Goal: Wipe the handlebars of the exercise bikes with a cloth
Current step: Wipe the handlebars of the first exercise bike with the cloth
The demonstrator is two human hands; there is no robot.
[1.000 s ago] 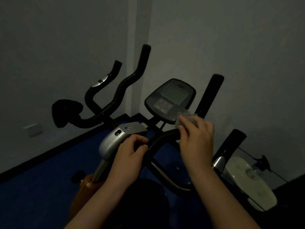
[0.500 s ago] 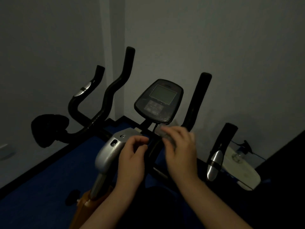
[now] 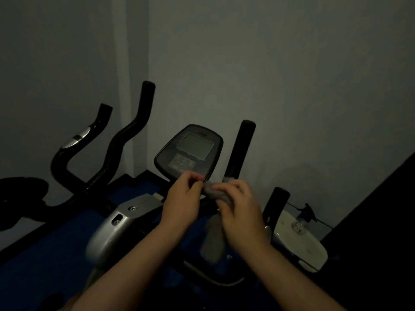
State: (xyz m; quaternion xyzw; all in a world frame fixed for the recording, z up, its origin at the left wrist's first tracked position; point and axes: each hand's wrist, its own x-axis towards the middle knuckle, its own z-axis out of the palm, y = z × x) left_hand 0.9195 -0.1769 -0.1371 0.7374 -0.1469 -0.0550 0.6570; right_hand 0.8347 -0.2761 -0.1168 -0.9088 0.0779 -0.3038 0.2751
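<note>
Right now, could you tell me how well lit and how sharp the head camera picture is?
Head view: dim and underexposed; the black upright handlebars and grey console screen read fairly sharp, while both hands and the grey cloth are motion-blurred; wide-angle bending at the edges.

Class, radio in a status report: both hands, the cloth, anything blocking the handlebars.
Left hand pinching the cloth. Right hand gripping it, cloth tail hanging. Off the handlebar. Console close behind; nothing blocking.

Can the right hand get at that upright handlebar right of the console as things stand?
Probably yes. The right hand, gripping the cloth, sits just below the upright handlebar, and nothing visible stands between them; the console lies off to its left.
</note>
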